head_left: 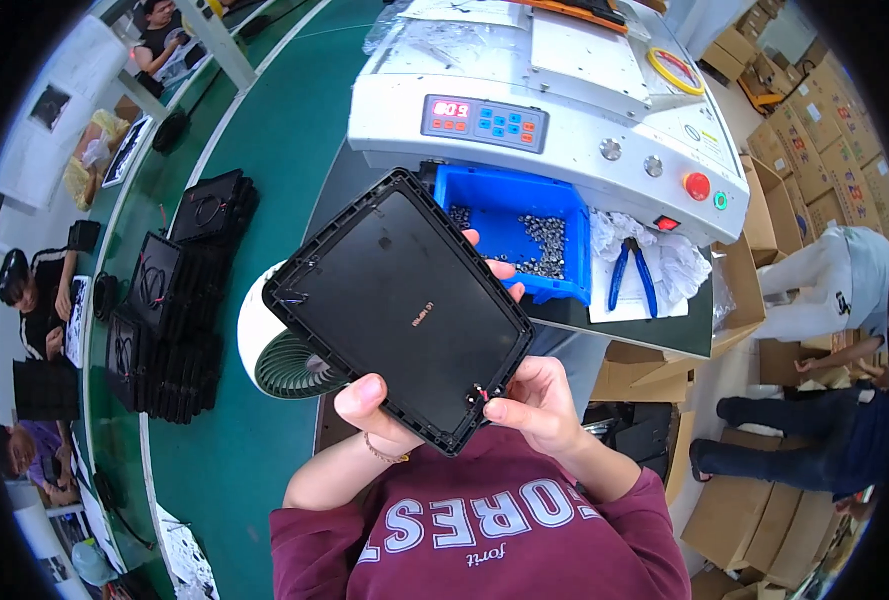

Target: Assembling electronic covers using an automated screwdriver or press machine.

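A flat black rectangular plastic housing (404, 300) with a raised ribbed rim is tilted in front of my chest. My left hand (376, 410) is closed on its lower left edge, thumb in front. The fingers of that hand run behind the housing and come out past its upper right edge. At the lower right corner my right hand (542, 405) grips the rim, its thumb beside a small red-and-white part (481, 394), perhaps wire ends. Behind the housing stands a blue bin (576, 240) holding many small metal parts (544, 245).
A white machine (584, 125) with a control panel stands behind the bin. Blue-handled pliers (632, 280) lie on white paper to its right. A white round fan (274, 340) sits at the left. Stacked black housings (179, 300) lie on the green table (234, 450). Cardboard boxes and people are around.
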Demonstrator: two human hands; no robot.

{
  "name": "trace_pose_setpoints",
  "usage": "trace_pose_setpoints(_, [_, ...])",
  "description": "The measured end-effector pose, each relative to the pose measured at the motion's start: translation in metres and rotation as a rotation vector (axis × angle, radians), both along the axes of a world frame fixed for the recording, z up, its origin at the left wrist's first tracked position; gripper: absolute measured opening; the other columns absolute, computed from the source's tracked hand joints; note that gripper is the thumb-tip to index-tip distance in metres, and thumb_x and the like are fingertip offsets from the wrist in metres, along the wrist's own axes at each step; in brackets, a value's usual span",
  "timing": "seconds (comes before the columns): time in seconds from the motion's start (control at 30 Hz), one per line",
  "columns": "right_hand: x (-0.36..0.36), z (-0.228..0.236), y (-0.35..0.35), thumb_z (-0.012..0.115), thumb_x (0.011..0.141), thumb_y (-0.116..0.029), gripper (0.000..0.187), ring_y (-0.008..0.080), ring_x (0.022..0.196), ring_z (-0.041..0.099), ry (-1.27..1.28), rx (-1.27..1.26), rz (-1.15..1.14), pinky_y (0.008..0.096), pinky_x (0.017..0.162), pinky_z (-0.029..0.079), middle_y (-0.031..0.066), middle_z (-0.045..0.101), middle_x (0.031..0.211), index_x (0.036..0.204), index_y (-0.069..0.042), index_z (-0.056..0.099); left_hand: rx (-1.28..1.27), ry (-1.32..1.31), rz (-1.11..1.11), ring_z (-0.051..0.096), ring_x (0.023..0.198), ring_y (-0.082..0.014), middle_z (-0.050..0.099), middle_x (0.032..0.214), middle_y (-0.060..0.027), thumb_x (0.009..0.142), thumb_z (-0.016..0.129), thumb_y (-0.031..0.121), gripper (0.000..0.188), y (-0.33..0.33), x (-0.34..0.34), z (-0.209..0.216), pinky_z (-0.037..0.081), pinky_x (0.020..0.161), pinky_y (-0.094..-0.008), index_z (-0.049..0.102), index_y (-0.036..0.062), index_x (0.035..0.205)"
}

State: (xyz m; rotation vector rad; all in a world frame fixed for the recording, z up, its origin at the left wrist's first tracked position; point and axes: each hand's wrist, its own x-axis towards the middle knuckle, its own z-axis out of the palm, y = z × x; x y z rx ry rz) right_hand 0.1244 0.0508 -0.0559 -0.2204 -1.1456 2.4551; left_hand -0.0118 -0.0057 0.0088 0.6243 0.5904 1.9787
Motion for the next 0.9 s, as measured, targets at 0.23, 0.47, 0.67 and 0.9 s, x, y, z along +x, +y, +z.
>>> trace_pose_setpoints(0.23, [-0.042, -0.001, -0.024, 0.072, 0.065, -0.012, 0.055, 0.0208, 0.097, 0.060, -0.026, -0.040, -0.139, 0.0323, 0.083, 0.050, 0.0107, 0.062, 0.107, 0.115, 0.004, 0.055, 0.100, -0.096, -0.077, 0.044, 0.126, -0.0244, 0.042, 0.134, -0.0168, 0.064, 0.064, 0.038, 0.099, -0.040, -0.029, 0.002, 0.036, 0.106, -0.0370, 0.018, 0.0020, 0.144])
trace_pose_setpoints(0.47, [-0.073, -0.037, -0.052, 0.057, 0.071, -0.032, 0.067, 0.0254, 0.113, 0.052, 0.049, -0.046, 0.128, 0.0381, 0.096, 0.044, 0.0154, 0.051, 0.123, 0.129, -0.001, 0.046, 0.254, 0.018, 0.334, 0.038, 0.128, -0.0160, 0.037, 0.141, -0.0110, 0.083, 0.051, 0.036, 0.075, -0.110, 0.001, -0.036, 0.034, 0.103, -0.0270, 0.023, 0.0033, 0.144])
trace_pose_setpoints(0.67, [-0.095, -0.054, -0.082, 0.069, 0.069, -0.024, 0.058, 0.0183, 0.090, 0.061, -0.061, -0.120, 0.432, 0.0289, 0.080, 0.052, 0.0121, 0.058, 0.107, 0.118, 0.000, 0.051, 0.324, 0.085, 0.541, 0.042, 0.124, -0.0168, 0.036, 0.141, -0.0114, 0.081, 0.051, 0.039, 0.080, -0.157, -0.008, -0.049, 0.038, 0.101, -0.0293, 0.021, 0.0024, 0.146])
trace_pose_setpoints(0.9, [-0.118, -0.053, -0.104, 0.070, 0.069, -0.024, 0.048, 0.0050, 0.043, 0.047, -0.156, -0.082, 0.495, 0.0160, 0.039, 0.040, 0.0067, 0.061, 0.080, 0.107, 0.001, 0.053, 0.397, -0.045, 0.835, 0.046, 0.118, -0.0191, 0.042, 0.135, -0.0172, 0.075, 0.052, 0.047, 0.090, -0.172, -0.023, -0.039, 0.037, 0.102, -0.0326, 0.020, 0.0033, 0.147])
